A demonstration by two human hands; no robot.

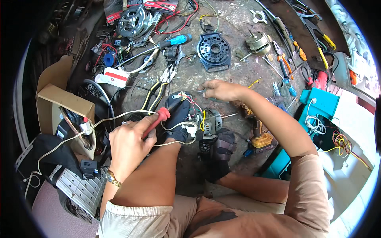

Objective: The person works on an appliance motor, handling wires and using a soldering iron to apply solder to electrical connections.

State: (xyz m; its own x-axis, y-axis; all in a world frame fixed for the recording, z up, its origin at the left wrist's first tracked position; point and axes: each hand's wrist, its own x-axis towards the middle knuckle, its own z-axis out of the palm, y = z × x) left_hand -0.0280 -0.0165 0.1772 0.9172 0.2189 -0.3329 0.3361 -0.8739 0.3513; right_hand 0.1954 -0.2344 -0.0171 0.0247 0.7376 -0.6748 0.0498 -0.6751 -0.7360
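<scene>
My left hand [133,137] is closed round the red handle of a soldering iron [160,117], its dark shaft slanting up and right. The shaft's end is close to a small terminal piece [181,96] with several coloured wires, lying over my dark shoe [178,115]. Beyond and to the right, my right hand [222,90] hovers low over the floor with fingers pinched together; whatever is between them is too small to make out. A small electric motor [212,122], its shaft pointing right, sits between my feet, wired to the terminal piece. A white connector [191,129] hangs beside it.
Ahead lie a round black motor cover [214,49], a bare motor [258,41] and a blue-handled screwdriver [176,41]. Pliers [282,57] and a yellow cordless drill [261,137] are to the right, by a teal case [279,154]. An open cardboard box [65,103] stands left.
</scene>
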